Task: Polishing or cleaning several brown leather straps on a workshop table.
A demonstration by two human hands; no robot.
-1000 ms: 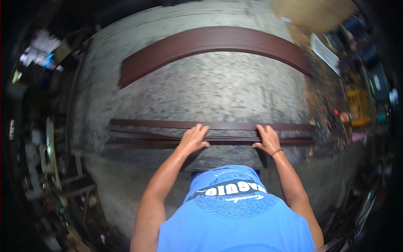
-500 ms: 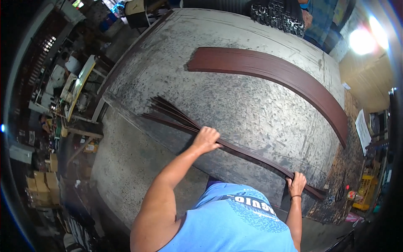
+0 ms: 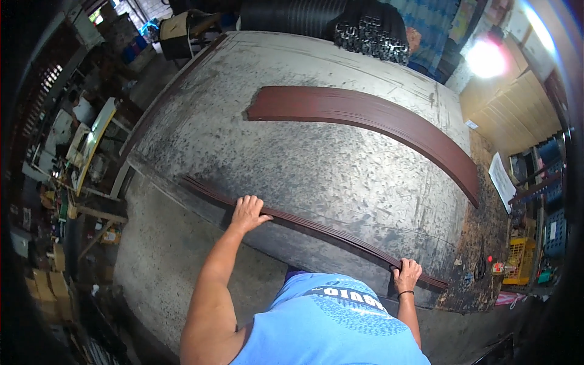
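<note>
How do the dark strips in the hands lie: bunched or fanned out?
Bunched: between the left hand and right hand, the dark strips form one narrow bundle.

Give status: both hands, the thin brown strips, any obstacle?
Left hand and right hand gripping long, thin, dark-brown strips, bunched. Curved reddish-brown band farther back on grey tabletop, seemingly not in the way.

Cluttered workshop, scuffed worktable [image 3: 340,176], bundled dark bars with shiny ends [image 3: 372,44], cardboard boxes [image 3: 516,112], yellow crate [image 3: 519,260]
</note>
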